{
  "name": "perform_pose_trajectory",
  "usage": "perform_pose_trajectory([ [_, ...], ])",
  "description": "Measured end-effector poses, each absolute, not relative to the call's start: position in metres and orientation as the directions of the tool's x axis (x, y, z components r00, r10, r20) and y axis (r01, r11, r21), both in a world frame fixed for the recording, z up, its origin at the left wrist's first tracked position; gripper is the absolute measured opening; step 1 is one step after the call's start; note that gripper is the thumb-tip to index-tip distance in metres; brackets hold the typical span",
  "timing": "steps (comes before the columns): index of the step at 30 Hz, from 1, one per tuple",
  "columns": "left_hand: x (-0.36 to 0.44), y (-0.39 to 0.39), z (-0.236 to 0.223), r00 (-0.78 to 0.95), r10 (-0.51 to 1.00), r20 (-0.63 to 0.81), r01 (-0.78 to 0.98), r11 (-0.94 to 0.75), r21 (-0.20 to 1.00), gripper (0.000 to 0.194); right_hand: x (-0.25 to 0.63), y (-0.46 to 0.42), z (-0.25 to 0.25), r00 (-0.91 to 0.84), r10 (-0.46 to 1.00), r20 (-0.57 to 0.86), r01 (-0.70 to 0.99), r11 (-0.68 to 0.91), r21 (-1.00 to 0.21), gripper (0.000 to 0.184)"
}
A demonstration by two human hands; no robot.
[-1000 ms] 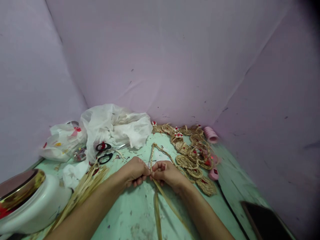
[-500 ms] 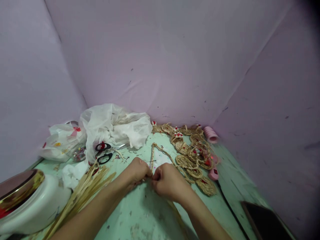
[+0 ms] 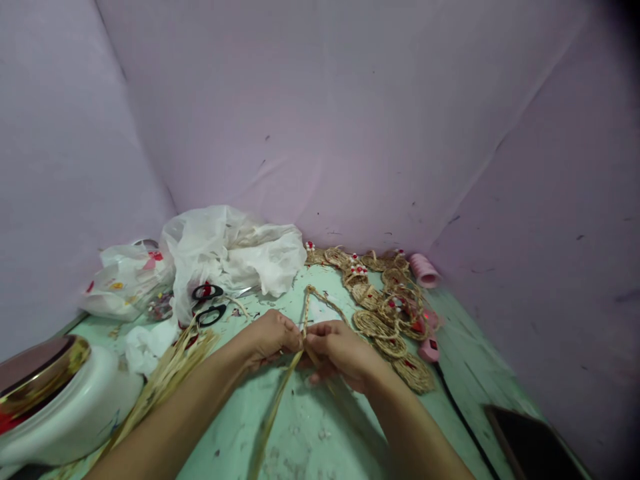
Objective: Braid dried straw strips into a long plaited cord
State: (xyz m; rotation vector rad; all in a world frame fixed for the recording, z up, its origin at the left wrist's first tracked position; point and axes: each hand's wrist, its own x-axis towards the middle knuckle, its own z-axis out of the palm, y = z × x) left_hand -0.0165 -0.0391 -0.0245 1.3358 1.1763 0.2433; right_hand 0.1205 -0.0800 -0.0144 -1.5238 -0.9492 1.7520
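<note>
A thin straw braid (image 3: pixel 307 308) runs up from between my hands, bends over and trails down to the right toward the woven coils. My left hand (image 3: pixel 274 339) pinches the braid's near end from the left, thumb and fingers closed. From the right, my right hand (image 3: pixel 336 350) grips the same end between thumb and forefinger, its lower fingers partly loose. A loose straw strand (image 3: pixel 276 407) hangs from the pinch toward the table's near edge. Another strand, blurred, passes under my right hand. The exact crossing of the strands is hidden by my fingertips.
Coiled straw pieces (image 3: pixel 374 325) with red and white beads lie on the right, near a pink thread cone (image 3: pixel 424 270) and a pink glue gun (image 3: pixel 429 348). A dark phone-like slab (image 3: pixel 533 443), black-handled scissors (image 3: pixel 210 315), plastic bags (image 3: pixel 235 257), loose straw (image 3: pixel 165 380) and a white pot (image 3: pixel 95 413) surround my arms.
My right hand has turned and its fingers have loosened somewhat. One straw strand now hangs down in front between my forearms. My left hand keeps its pinch.
</note>
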Motion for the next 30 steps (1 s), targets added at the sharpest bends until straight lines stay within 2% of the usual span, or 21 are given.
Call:
perform_pose_trajectory([
  [2,-0.017,-0.039,-0.025,0.462,0.726,-0.509,0.490,0.269,0.829,0.010,0.116,-0.080,-0.021,-0.191,0.815,-0.546,-0.007,-0.558,-0.830,0.010],
  [6,-0.017,-0.038,-0.028,0.495,0.737,-0.460,0.538,0.155,0.828,0.006,0.114,-0.079,-0.037,-0.140,0.854,-0.501,0.040,-0.501,-0.865,0.013],
  [8,-0.018,-0.039,-0.030,0.504,0.758,-0.413,0.585,0.051,0.809,0.006,0.114,-0.079,-0.044,-0.129,0.863,-0.489,0.005,-0.493,-0.870,0.013],
  [12,-0.024,-0.038,-0.023,0.491,0.772,-0.404,0.737,-0.120,0.665,0.008,0.112,-0.081,-0.054,-0.072,0.874,-0.480,-0.074,-0.485,-0.871,0.011],
  [14,-0.034,-0.034,-0.010,0.498,0.768,-0.404,0.784,-0.198,0.589,0.008,0.109,-0.082,-0.056,-0.016,0.887,-0.462,-0.047,-0.463,-0.885,0.010],
  [17,-0.060,-0.027,0.015,0.500,0.801,-0.327,0.806,-0.293,0.514,0.009,0.106,-0.084,-0.057,0.034,0.900,-0.434,0.032,-0.435,-0.900,0.010],
  [20,-0.089,-0.024,0.037,0.380,0.879,-0.288,0.893,-0.267,0.362,0.011,0.105,-0.085,-0.057,0.012,0.907,-0.421,0.083,-0.420,-0.904,0.013],
  [23,-0.104,-0.025,0.042,0.285,0.901,-0.326,0.949,-0.218,0.226,0.006,0.106,-0.086,-0.057,0.016,0.914,-0.406,0.102,-0.405,-0.909,0.013],
  [25,-0.105,-0.025,0.034,0.256,0.888,-0.383,0.963,-0.199,0.184,0.002,0.106,-0.086,-0.058,0.025,0.918,-0.397,0.111,-0.397,-0.911,0.013],
  [27,-0.101,-0.024,0.021,0.234,0.870,-0.435,0.970,-0.180,0.162,0.006,0.106,-0.087,-0.059,0.028,0.921,-0.389,0.113,-0.389,-0.914,0.013],
  [30,-0.095,-0.020,0.006,0.269,0.875,-0.402,0.961,-0.219,0.166,0.013,0.107,-0.088,-0.059,0.020,0.926,-0.376,0.113,-0.376,-0.920,0.013],
])
